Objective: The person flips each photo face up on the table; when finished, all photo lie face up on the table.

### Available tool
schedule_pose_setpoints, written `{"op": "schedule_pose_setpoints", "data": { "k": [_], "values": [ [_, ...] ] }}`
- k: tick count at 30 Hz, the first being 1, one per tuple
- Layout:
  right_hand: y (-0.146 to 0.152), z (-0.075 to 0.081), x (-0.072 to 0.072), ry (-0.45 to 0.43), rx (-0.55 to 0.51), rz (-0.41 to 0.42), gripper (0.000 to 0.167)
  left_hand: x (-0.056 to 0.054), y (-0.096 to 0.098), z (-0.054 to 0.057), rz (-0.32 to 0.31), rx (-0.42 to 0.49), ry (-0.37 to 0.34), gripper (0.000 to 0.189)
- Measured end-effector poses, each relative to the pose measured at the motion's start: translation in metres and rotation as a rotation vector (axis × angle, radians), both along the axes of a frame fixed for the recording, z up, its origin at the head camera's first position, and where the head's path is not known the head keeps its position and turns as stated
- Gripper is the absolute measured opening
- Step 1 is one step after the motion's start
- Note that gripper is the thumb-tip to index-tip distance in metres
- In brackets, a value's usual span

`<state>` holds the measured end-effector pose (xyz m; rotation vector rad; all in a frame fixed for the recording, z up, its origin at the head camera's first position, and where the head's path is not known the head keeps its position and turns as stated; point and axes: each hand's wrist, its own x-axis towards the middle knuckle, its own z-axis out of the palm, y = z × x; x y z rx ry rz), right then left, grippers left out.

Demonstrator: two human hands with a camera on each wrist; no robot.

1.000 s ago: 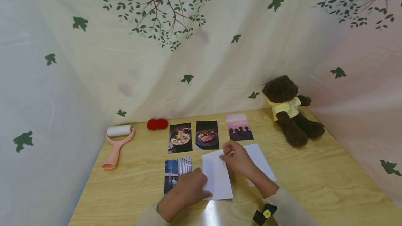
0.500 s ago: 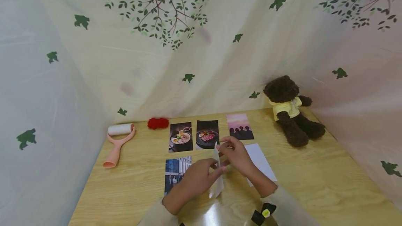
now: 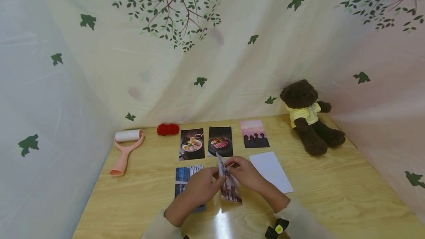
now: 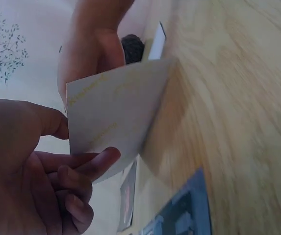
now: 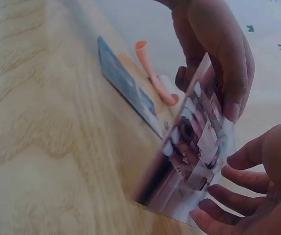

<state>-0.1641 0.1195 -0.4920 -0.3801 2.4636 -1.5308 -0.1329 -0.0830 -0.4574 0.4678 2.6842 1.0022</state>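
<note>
Between both hands a photo card stands tilted above the table; its picture (image 5: pixel 196 142) shows in the right wrist view and its white back (image 4: pixel 115 103) in the left wrist view. My left hand (image 3: pixel 201 186) pinches one edge between thumb and finger. The fingers of my right hand (image 3: pixel 247 174) are loosely bent and touch the card's picture side near its edge. Partly covered by the left hand lies a photo of people before a building (image 3: pixel 182 180). A white face-down card (image 3: pixel 273 172) lies beside the right hand.
Photos of noodles (image 3: pixel 192 145), sliced meat (image 3: pixel 220 142) and silhouettes (image 3: pixel 254 134) lie in a back row on the wooden table (image 3: pixel 332 194). A pink-handled lint roller (image 3: pixel 124 154) and a red fuzzy item (image 3: pixel 168 129) lie left; a teddy bear (image 3: pixel 303 117) sits right.
The card between the hands was lying white side up; it has been lifted on edge and turned so its picture now faces right. The left hand has taken hold of it.
</note>
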Motion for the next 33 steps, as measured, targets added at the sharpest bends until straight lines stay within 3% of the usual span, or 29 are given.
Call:
{"op": "schedule_pose_setpoints", "data": {
  "k": [6,14,22,25,29,33],
  "values": [
    [0.0,-0.007,0.001,0.041,0.116,0.089,0.017,0.0,-0.005,-0.007,0.006,-0.172,0.007,0.029],
    [-0.001,-0.009,0.005,0.116,0.158,0.081,0.018,-0.003,-0.005,-0.013,0.022,-0.36,-0.015,0.037],
    [0.0,-0.012,0.003,0.088,0.125,0.093,0.02,-0.009,-0.006,-0.018,0.009,-0.426,-0.026,0.038],
    [0.004,-0.012,0.004,0.122,0.105,0.074,0.02,-0.01,-0.005,-0.018,0.002,-0.436,-0.013,0.037],
    [0.023,-0.007,0.002,0.143,0.08,-0.015,0.018,-0.009,-0.001,-0.017,-0.001,-0.477,0.023,0.034],
    [0.061,0.003,-0.008,0.146,0.182,-0.084,0.018,-0.011,0.015,-0.012,-0.02,-0.527,0.108,0.029]
  ]
}}
